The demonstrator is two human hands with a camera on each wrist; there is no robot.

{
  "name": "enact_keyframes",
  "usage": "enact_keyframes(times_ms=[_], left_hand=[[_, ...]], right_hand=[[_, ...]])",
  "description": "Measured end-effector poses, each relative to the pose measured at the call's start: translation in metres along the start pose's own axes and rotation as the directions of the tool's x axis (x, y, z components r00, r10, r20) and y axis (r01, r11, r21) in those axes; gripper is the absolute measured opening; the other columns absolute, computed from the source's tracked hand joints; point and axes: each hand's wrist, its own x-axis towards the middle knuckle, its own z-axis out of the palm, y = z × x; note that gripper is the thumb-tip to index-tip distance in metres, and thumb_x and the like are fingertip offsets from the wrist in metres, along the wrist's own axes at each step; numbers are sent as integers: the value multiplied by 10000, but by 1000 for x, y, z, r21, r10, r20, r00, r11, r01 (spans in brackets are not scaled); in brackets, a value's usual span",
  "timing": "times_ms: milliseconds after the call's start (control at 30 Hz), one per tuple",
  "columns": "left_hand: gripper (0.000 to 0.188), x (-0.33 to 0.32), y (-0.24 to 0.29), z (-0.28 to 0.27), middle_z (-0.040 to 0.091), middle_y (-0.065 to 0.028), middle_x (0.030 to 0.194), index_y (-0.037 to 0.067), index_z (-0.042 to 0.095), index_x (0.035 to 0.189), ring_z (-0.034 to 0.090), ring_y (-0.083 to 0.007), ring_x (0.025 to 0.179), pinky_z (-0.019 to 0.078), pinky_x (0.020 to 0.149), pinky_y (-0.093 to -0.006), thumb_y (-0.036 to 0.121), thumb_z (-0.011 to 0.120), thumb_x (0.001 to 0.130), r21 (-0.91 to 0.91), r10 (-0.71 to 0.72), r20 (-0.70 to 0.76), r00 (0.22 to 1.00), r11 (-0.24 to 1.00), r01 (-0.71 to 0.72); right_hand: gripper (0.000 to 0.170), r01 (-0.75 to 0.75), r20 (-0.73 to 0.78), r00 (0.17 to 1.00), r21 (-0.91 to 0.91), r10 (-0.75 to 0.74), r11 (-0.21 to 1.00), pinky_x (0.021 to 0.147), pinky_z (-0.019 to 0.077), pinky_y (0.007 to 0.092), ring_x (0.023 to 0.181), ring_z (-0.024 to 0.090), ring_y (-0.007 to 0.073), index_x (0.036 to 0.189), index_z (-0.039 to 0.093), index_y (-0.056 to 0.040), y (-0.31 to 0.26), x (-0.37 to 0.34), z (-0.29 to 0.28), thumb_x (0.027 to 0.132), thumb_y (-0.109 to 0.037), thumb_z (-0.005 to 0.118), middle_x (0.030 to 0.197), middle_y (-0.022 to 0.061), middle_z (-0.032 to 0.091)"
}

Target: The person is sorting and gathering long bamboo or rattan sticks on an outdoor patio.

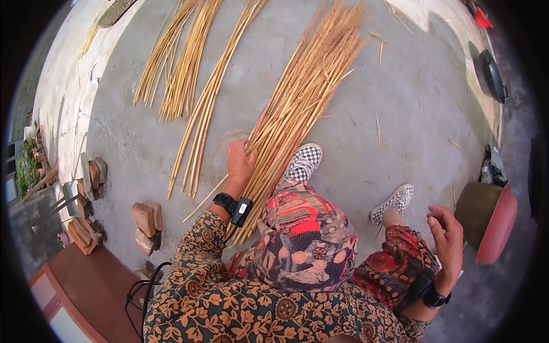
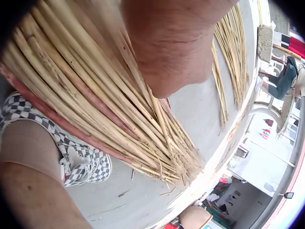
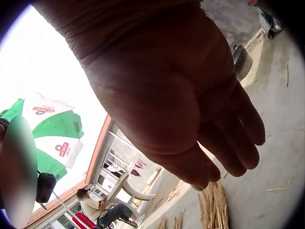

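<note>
A long bundle of dry straw-coloured stalks (image 1: 297, 108) with feathery tops lies slanting on the concrete, its bare ends beside the person's knee. The left hand (image 1: 241, 162) grips stalks at the left edge of this bundle, and one loose stalk (image 1: 201, 201) sticks out below the hand. In the left wrist view the hand (image 2: 176, 43) hides its own fingertips, with the bundle (image 2: 95, 95) right beside it. The right hand (image 1: 447, 237) is raised off to the right, holding nothing, its fingers loosely bent; the right wrist view shows the palm (image 3: 181, 95).
Three thinner bunches of stalks (image 1: 191, 63) lie to the left. Brick pieces (image 1: 147, 219) sit at lower left. A pink-red basin (image 1: 497, 226) and a dark pan (image 1: 489, 74) stand at right. Checkered shoes (image 1: 303, 163) flank the work. Another person (image 3: 102, 210) sits farther off.
</note>
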Motion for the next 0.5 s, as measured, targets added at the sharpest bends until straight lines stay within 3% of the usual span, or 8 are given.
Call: enact_keyframes(times_ms=[100, 200, 367, 467, 500], left_hand=[[407, -32, 22, 3, 535, -150, 1020, 44, 513, 1070, 500, -332, 972, 396, 833, -432, 169, 667, 715, -70, 149, 166, 975, 988, -139], [429, -41, 42, 14, 530, -136, 1035, 54, 509, 1082, 504, -313, 973, 403, 818, -423, 169, 666, 699, 6, 173, 258, 951, 983, -181], [405, -33, 54, 38, 513, -133, 1002, 30, 506, 1088, 514, -320, 961, 444, 757, -434, 185, 598, 725, 185, 69, 275, 959, 975, -123], [404, -27, 65, 43, 509, -158, 1005, 11, 503, 1074, 524, -331, 948, 455, 761, -428, 178, 600, 719, 155, 24, 274, 962, 985, -69], [426, -26, 65, 45, 507, -172, 1004, -2, 499, 1073, 533, -344, 945, 464, 765, -430, 228, 622, 736, 112, 76, 228, 971, 988, -103]], right_hand=[[214, 0, -1, 1000, -29, 0, 1000, 713, 447, 255, 785, 550, 120, 1043, 576, 7, -1, -3, -1, 873, -123, 589, 835, 60, 612], [208, 50, -51, 997, -49, -53, 998, 692, 465, 277, 759, 580, 149, 1037, 582, -4, 3, -7, -3, 855, -103, 601, 826, 96, 629], [217, 78, -81, 993, -70, -83, 995, 669, 480, 297, 722, 598, 172, 1038, 582, -15, 12, -15, -1, 838, -93, 612, 806, 109, 636], [220, 59, -74, 995, -75, -64, 995, 655, 480, 300, 704, 601, 182, 1039, 583, -20, 15, -19, -6, 835, -100, 613, 798, 112, 632], [220, 59, -70, 995, -74, -64, 995, 651, 479, 300, 699, 601, 185, 1037, 583, -22, 17, -21, -7, 835, -103, 613, 795, 114, 630]])
